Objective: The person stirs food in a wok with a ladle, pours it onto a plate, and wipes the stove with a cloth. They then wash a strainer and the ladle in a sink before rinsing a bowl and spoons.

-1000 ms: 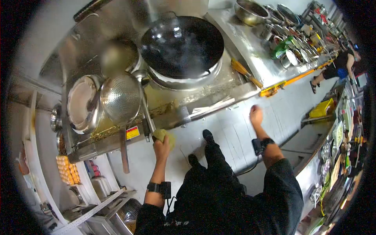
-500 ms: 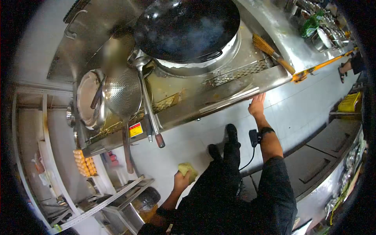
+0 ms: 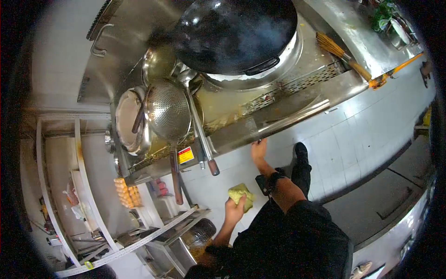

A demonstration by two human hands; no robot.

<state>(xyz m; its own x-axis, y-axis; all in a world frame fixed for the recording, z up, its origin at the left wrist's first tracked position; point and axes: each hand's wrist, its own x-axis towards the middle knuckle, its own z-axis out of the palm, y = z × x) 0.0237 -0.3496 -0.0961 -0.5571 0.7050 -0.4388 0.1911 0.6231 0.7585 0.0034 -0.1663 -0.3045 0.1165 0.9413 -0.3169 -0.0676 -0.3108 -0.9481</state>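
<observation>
My left hand (image 3: pixel 234 210) is closed around a folded yellow-green cloth (image 3: pixel 241 195), held low over the floor. At the stove's front edge (image 3: pixel 241 139), my right hand (image 3: pixel 259 149) has its fingers closed on a small stove knob (image 3: pixel 259 141), mostly covered by the fingertips. Beyond it a big black wok (image 3: pixel 237 35) sits on the burner ring, with faint smoke or steam inside. A perforated strainer (image 3: pixel 168 109) and a long-handled ladle (image 3: pixel 197 114) rest at the stove's left, their handles sticking out over the front edge.
A bamboo brush (image 3: pixel 341 53) lies at the stove's right end beside an orange pipe (image 3: pixel 404 64). A lidded-looking round pot (image 3: pixel 127 122) stands left of the strainer. At lower left is a metal shelf (image 3: pixel 93 204) near an egg tray (image 3: pixel 127 193). A counter (image 3: pixel 385 186) runs behind me.
My right hand has moved left along the stove's front edge and taken hold of the knob. The view has shifted left. My left hand still holds the cloth.
</observation>
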